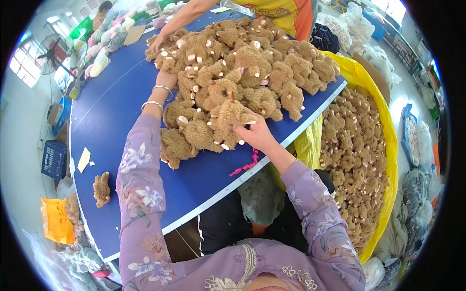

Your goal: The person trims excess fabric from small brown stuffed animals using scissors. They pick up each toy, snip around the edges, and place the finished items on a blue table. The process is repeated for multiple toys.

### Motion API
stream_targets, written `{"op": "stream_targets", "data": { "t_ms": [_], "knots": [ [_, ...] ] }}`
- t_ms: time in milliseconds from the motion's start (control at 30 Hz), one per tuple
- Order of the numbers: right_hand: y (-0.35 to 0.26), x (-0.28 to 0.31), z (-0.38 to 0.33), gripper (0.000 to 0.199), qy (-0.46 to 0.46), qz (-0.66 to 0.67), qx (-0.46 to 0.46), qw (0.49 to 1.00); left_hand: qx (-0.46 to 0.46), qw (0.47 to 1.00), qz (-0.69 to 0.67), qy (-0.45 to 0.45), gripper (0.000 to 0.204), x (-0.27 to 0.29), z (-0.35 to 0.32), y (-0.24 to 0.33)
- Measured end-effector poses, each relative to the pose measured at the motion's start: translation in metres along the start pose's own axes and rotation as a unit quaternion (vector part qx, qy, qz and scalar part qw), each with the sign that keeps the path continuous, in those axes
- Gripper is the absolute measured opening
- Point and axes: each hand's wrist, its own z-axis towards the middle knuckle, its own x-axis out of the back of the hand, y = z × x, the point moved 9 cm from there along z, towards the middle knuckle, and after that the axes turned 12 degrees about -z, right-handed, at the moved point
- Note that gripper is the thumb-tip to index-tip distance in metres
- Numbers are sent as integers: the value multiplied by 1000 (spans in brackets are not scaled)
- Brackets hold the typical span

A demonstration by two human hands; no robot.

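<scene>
A big heap of brown plush toys with small white and pink parts lies on the blue table. My right hand is at the near edge of the heap, its thumb and fingers closed on one plush toy lying on top of others. My left hand, with bracelets at the wrist, reaches into the left side of the heap. Its fingers are hidden among the toys. Just beyond it, a co-worker's hand touches the far left part of the heap.
To the right, a yellow-lined container holds a mass of similar brown toys. A single toy and a pale paper slip lie on the blue table at left. A pink cord lies by its near edge. Across stands a co-worker in yellow and orange.
</scene>
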Motion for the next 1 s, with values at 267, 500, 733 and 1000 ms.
{"op": "stream_targets", "data": {
  "t_ms": [267,500,733,1000],
  "knots": [
    [12,5,1,38,-15,47,-13,999,-250,942,161,-157,52,-120,-66,242],
    [4,5,-7,37,-38,84,-25,995,-253,885,230,-314,87,-144,-79,252],
    [4,19,-16,31,-19,94,-5,995,-77,976,150,-140,88,22,-165,203],
    [-5,18,-25,31,-35,66,20,997,-4,958,275,-84,56,-17,-236,107]
  ]
}}
